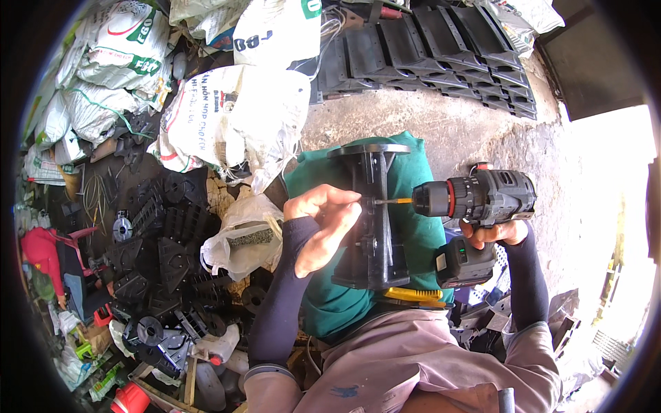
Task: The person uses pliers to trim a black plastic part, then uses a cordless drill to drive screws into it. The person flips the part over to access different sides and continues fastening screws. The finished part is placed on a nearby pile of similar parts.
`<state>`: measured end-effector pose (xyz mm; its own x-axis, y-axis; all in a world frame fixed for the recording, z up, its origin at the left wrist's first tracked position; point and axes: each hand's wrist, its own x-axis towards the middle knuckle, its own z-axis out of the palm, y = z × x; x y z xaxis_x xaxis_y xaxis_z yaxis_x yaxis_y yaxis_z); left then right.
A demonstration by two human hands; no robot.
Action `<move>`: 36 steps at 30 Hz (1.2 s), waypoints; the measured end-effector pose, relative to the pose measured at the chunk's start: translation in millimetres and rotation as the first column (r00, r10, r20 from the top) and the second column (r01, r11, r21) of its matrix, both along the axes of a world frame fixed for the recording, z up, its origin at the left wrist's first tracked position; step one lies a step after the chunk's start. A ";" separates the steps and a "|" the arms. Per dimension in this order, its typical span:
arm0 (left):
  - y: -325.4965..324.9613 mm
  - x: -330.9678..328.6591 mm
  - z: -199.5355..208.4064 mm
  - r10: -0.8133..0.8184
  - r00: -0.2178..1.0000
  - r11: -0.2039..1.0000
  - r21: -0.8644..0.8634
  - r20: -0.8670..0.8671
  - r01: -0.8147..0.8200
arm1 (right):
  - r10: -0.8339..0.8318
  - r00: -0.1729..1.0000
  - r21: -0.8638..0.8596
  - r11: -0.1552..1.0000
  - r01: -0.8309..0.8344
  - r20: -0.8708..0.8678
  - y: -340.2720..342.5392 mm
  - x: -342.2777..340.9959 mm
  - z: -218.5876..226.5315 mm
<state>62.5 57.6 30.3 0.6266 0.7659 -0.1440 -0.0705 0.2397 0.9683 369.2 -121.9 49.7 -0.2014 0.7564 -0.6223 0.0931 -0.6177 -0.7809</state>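
Note:
A black plastic part (372, 248) with a wide flange at its far end lies across the green cloth (420, 241) over my lap. My right hand (499, 233) is wrapped round the grip of a black cordless drill (492, 195), its battery hanging below. The drill points left, and its yellowish bit (396, 201) reaches the part's middle rib. On the opposite side of that rib, my left hand (327, 224) has its fingers pinched together at the part, level with the bit. Whatever sits between those fingertips is too small to make out.
Stacked black panels (420, 48) stand at the far side. White woven sacks (234, 110) and an open bag of small screws (251, 237) lie to the left, beside piled black parts (165, 255). A yellow-handled tool (413, 294) rests by my lap. Another person (65, 265) sits far left.

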 end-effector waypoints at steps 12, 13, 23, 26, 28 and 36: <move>17.8 24.6 8.3 0.180 0.959 0.983 0.000 0.217 -0.185 | -0.262 0.916 0.040 0.957 0.287 -0.304 -10.1 -8.0 -9.8; 14.8 30.4 9.0 0.217 0.954 0.973 0.038 0.206 -0.229 | -0.338 0.869 -0.038 0.936 0.349 -0.362 -13.8 -7.8 -9.5; 12.2 38.3 8.8 0.157 0.972 0.975 0.132 0.174 -0.181 | -0.908 -0.404 -0.957 0.209 -0.201 -0.114 -33.0 -12.7 -8.0; 12.8 38.2 9.5 0.123 0.975 0.977 0.148 0.185 -0.151 | -0.887 -0.455 -0.934 0.090 -0.346 0.083 -30.0 -17.9 -4.9; 12.6 38.9 10.2 0.130 0.977 0.976 0.152 0.171 -0.156 | -0.889 -0.450 -0.937 0.087 -0.339 0.080 -25.6 -21.4 -0.9; 5.2 46.0 15.7 0.248 0.958 0.946 0.178 0.145 -0.272 | -0.157 0.950 -0.008 0.987 0.161 -0.269 -3.6 -36.1 25.2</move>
